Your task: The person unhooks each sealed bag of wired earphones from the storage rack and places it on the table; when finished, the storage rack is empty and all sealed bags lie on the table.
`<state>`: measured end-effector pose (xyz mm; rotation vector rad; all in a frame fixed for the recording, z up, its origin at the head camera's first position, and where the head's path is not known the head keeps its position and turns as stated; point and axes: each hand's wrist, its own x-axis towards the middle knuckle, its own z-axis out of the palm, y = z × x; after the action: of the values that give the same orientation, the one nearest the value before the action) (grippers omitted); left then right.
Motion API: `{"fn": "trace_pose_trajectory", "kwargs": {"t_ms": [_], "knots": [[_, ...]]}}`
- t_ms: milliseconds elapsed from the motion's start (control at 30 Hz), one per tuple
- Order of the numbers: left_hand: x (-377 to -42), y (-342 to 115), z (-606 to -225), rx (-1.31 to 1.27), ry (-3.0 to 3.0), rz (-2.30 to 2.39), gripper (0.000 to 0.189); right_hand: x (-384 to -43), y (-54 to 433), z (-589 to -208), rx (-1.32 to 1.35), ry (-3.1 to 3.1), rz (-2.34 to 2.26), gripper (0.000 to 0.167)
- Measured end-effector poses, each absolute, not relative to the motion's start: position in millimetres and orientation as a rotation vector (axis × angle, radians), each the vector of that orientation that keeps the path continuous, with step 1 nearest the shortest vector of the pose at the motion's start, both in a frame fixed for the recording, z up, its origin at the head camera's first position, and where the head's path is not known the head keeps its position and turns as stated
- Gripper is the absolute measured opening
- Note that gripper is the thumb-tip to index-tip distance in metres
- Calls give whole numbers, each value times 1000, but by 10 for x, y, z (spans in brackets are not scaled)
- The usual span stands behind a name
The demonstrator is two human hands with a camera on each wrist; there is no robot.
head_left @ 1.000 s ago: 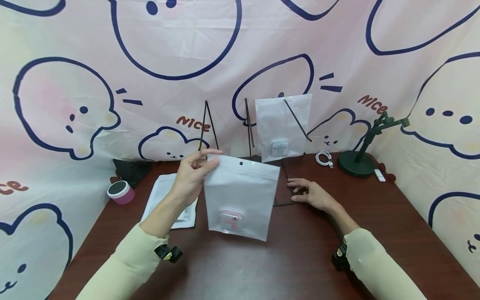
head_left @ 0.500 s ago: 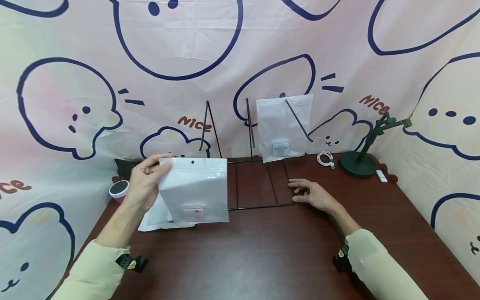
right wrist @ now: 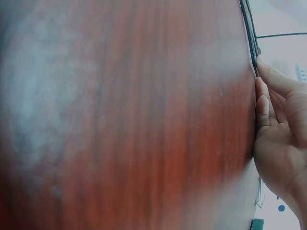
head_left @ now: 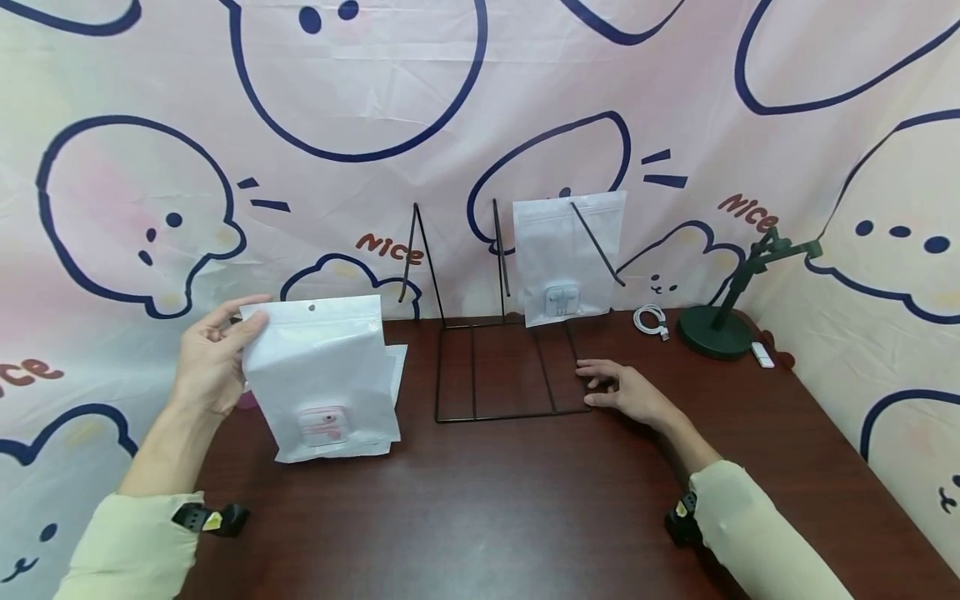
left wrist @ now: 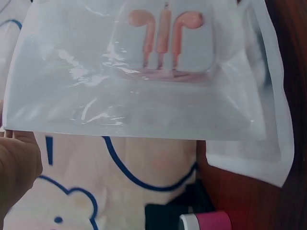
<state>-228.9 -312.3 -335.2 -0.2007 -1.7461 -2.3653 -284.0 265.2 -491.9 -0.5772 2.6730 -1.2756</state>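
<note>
My left hand (head_left: 213, 354) pinches the top left corner of a white zip-top pouch (head_left: 315, 358). In the left wrist view, pink earphones (left wrist: 164, 33) in a case show through its clear face. Under and behind the held pouch lies another white pouch (left wrist: 252, 160), mostly hidden in the head view. My right hand (head_left: 626, 392) grips the front right corner of a black wire rack (head_left: 512, 417), thumb and fingers at the wire. From the rack's right-hand prong (head_left: 596, 242) hangs a pouch with white earphones (head_left: 562, 300); its other two prongs are bare.
Behind the rack is a patterned cloth backdrop (head_left: 360, 75). At the back right stand a coiled white cable (head_left: 650, 319), a green stand (head_left: 716, 329) and a small white stick (head_left: 762, 354). A pink jar (left wrist: 213, 221) sits at the left, largely hidden by the pouch.
My left hand has carried the pouch leftward, from in front of the rack to over the pouch lying at the left. The right hand has stayed at the rack's corner.
</note>
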Motion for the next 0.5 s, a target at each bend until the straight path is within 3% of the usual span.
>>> {"fn": "trace_pose_trajectory", "kwargs": {"t_ms": [333,500], "knots": [[-2613,-3394,-3559,-6,-1828,-2319,34,-2841,2663,-4933,-574,2668,-1282,50],[-2786,-3437,-3620,147,-1944,-2259,50,-2841,2657,-4927,-572,2674,-1279,50]]}}
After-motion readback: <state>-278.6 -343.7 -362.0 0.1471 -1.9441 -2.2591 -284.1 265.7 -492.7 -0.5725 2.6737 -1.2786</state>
